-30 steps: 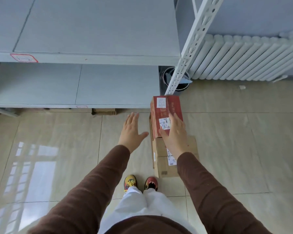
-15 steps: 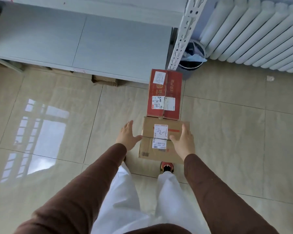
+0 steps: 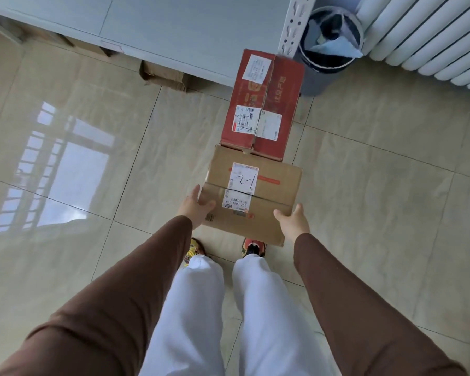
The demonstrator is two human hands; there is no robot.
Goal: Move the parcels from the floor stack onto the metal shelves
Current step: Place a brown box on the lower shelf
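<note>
Nearest: my white trousers [image 3: 206,308] and both brown sleeves [image 3: 136,289] fill the lower frame. Toes of two multicoloured shoes [image 3: 251,246] show on the tiled floor [image 3: 377,199], just under the near edge of the brown cardboard parcel [image 3: 269,196].

Left hand [image 3: 194,206]: pressed against the left side of the brown parcel, thumb lying over the top edge, fingers [image 3: 195,191] running down the side face. I read this as a grasp on the box.

Right hand [image 3: 293,222]: at the near right corner of the same parcel, thumb on the top face by the edge. The remaining fingers are hidden behind the hand and the box, so I cannot tell whether they grip or only touch.

Brown parcel: top face shows two white shipping labels, one with a handwritten mark, and an orange stripe. Whether it sits on the floor or on another box is not visible from this angle.

Beyond it: red cardboard parcel [image 3: 263,107], long axis pointing away from me, its near end touching the brown parcel. Three white labels on top.

Farther: bottom metal shelf [image 3: 174,28], grey; a flattened cardboard piece [image 3: 163,74] pokes from under it. White perforated shelf upright [image 3: 293,25] at the red parcel's far right corner. Grey waste bin [image 3: 329,50] just right of the upright, white radiator [image 3: 432,36] beyond.
</note>
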